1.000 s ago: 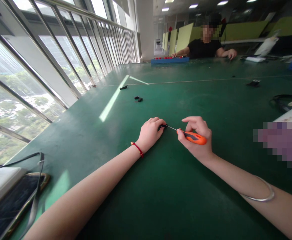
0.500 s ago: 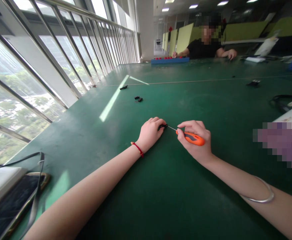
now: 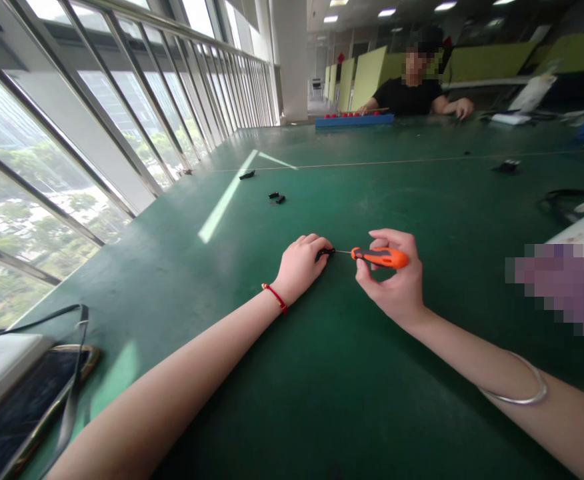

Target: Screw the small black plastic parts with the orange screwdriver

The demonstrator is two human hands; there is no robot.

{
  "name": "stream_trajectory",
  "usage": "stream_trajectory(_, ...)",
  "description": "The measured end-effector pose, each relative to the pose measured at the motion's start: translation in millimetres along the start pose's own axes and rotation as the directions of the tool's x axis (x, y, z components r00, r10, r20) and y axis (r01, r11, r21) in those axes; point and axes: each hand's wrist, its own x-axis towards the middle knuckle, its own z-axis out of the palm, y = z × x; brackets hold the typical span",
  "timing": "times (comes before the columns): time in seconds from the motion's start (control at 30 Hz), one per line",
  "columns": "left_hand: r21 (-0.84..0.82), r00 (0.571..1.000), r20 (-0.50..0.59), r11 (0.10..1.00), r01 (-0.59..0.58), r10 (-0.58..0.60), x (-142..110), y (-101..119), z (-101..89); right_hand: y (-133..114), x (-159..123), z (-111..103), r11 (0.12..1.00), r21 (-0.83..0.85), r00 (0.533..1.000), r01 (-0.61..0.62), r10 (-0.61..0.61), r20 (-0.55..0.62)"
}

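My left hand [image 3: 302,263] rests on the green table [image 3: 292,393], its fingers closed around a small black part [image 3: 325,253]. Much of that part is hidden under the fingers, so its kind does not show. In my right hand [image 3: 396,270] is a screwdriver [image 3: 385,257] with an orange and grey handle, held between thumb and fingers. Its thin metal shaft points left, and the tip meets the right end of the black part or lies very close to it.
Small black pieces [image 3: 277,198] lie beyond my left hand, with another black piece [image 3: 247,175] farther off. A phone [image 3: 27,407] and cable are at lower left. Across the table a person [image 3: 407,97] sits behind a blue strip [image 3: 355,121] with red knobs. Metal railing [image 3: 122,87] runs along the left.
The screwdriver's handle has swung up to nearly level, and my right fingers have loosened and shifted around it. My left hand has stayed still. The blue strip across the table has slid right.
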Motion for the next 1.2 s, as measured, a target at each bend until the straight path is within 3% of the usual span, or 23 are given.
stream_trajectory(0.17, 0.001, 1.0, 0.0, 1.0, 0.001, -0.001, 0.2, 0.0, -0.1, -1.2, 0.5, -0.2, 0.997, -0.03, 0.993, 0.076, -0.073, 0.092)
stream_trajectory(0.33, 0.001, 1.0, 0.004, 1.0, 0.006, -0.006, 0.3, -0.1, -0.2, -0.4, 0.2, 0.6, 0.999, -0.012, 0.999, 0.04, -0.04, 0.002)
stream_trajectory(0.5, 0.002, 1.0, -0.006, 1.0, -0.001, 0.001, 0.2, -0.5, 0.4, -2.0, 1.8, -0.3, 0.995, -0.043, 0.992, 0.086, -0.081, 0.099)
stream_trajectory(0.57, 0.0, 1.0, -0.007, 1.0, -0.002, 0.002, 0.1, -0.7, 0.7, -2.5, 1.5, -0.2, 0.993, -0.039, 0.99, 0.114, -0.11, 0.087)
stream_trajectory(0.7, 0.004, 1.0, -0.005, 1.0, -0.003, 0.003, 0.1, -1.0, 0.8, -0.7, 0.2, 0.3, 0.998, -0.017, 0.998, 0.056, -0.056, 0.002)
stream_trajectory(0.87, 0.008, 1.0, -0.003, 1.0, -0.002, 0.002, 0.2, -0.8, 0.6, -1.8, 0.5, -0.8, 0.996, -0.026, 0.991, 0.09, -0.087, 0.104)
stream_trajectory(1.07, 0.006, 1.0, -0.005, 1.0, -0.001, 0.001, -0.1, -0.7, 0.7, 0.1, -0.9, 0.7, 1.0, -0.008, 1.0, 0.016, -0.016, 0.018)
stream_trajectory(1.2, 0.003, 1.0, -0.008, 1.0, -0.006, 0.006, -0.1, -1.5, 1.2, -1.1, -0.1, 0.2, 0.998, -0.03, 0.994, 0.052, -0.049, 0.093)
